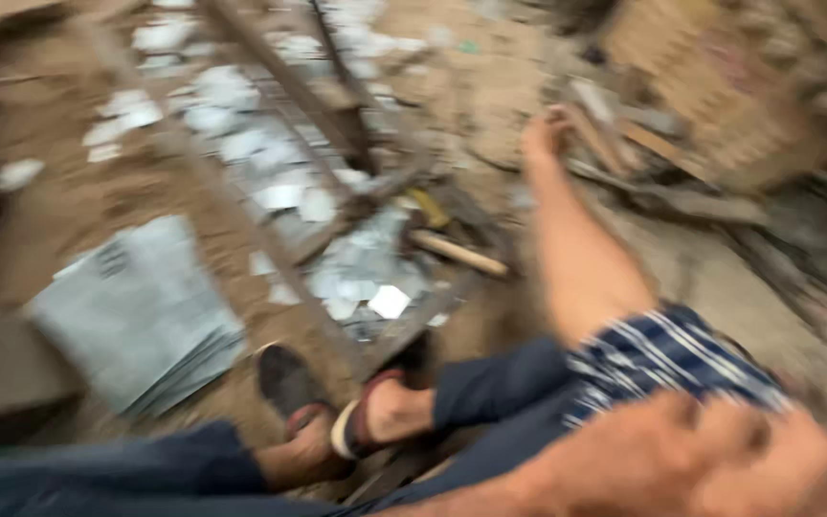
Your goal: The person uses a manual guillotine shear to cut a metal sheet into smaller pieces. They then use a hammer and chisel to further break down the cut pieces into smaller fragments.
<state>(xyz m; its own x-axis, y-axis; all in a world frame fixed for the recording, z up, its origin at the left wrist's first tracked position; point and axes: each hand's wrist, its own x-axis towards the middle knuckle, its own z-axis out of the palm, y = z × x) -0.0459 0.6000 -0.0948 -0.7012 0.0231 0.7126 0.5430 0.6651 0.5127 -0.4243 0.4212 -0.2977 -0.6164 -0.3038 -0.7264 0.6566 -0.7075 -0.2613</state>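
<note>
Hands: right hand (545,131) reaches far toward wood scraps (624,144), grip blurred; left hand (720,460) near, closed; dirt floor (69,206) littered with grey sheets (136,306).

You look down on a bare brown dirt floor (69,206), littered with pale scraps (232,144), in flat daylight.

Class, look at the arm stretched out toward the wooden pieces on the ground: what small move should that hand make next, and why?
Probably close the fingers on the wooden stick. The outstretched hand is already at the wooden stick in the debris pile; the blur hides whether it grips yet. The other hand is near the camera, away from the pile.
</note>
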